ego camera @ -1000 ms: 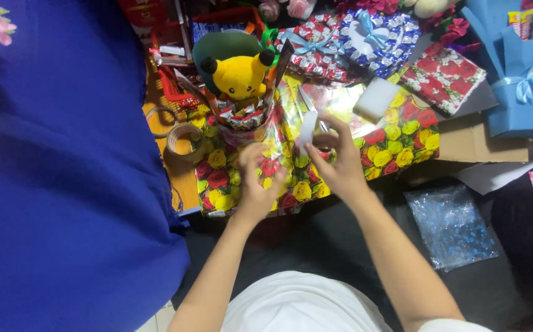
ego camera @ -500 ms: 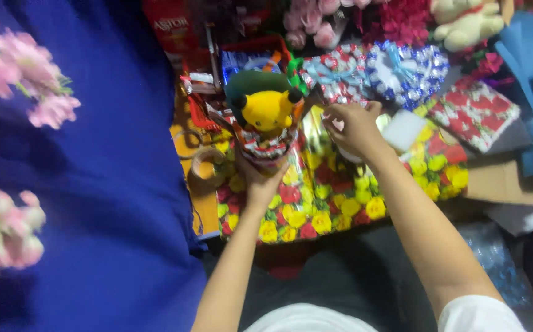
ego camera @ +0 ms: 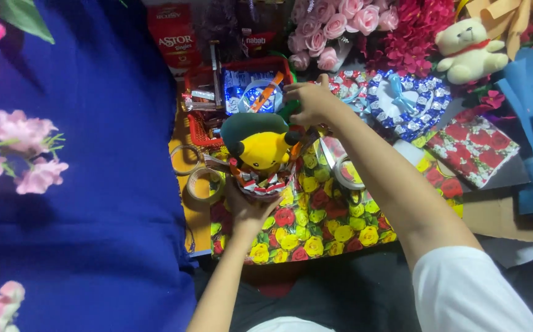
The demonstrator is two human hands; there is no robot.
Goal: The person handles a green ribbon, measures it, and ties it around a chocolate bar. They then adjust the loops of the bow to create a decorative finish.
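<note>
While the left hand (ego camera: pixel 248 206) stays cupped under the yellow plush toy (ego camera: pixel 263 150), the right hand (ego camera: pixel 309 101) has reached farther beyond it, fingers pinched, contents unclear

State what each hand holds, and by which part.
The left hand grips the gift basket from below, under the yellow plush. The right hand reaches past the plush; whether it holds anything cannot be told.

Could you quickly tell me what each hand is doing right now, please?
Left hand: closed around the base of the yellow plush toy's container.
Right hand: raised above the toy, fingers curled; what it holds cannot be told.
</note>
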